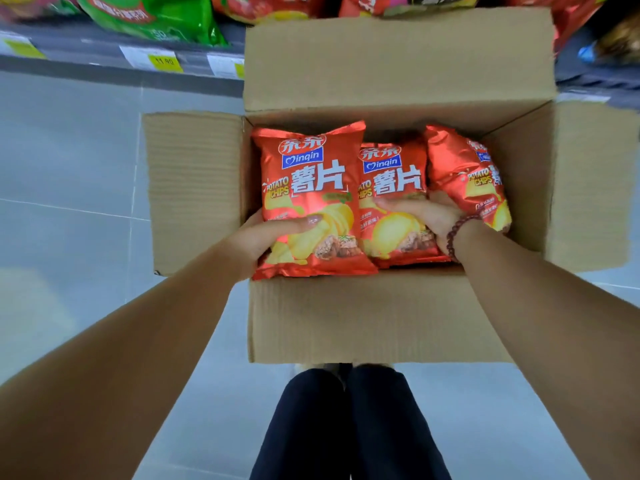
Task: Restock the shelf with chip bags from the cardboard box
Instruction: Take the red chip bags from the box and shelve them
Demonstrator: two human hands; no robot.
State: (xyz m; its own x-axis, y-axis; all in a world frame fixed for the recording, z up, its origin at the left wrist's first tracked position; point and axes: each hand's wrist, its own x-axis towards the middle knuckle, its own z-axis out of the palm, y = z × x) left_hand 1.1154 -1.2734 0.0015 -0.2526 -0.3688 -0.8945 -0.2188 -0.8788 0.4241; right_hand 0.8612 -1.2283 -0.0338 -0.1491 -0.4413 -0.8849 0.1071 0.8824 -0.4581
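- Left hand (263, 237) grips the left glossy red foil chip bag (311, 188) at its lower left side, thumb curled across the front.
- Right hand (427, 216) clasps the middle red chip bag (391, 174).
- A third red chip bag (460, 174) leans tilted by the right wall.
- All three are in the open brown cardboard box (346, 317), with four flaps splayed outward.
- The box touches the grey shelf edge (104, 46), and grey tiled floor (69, 150) lies to its left.
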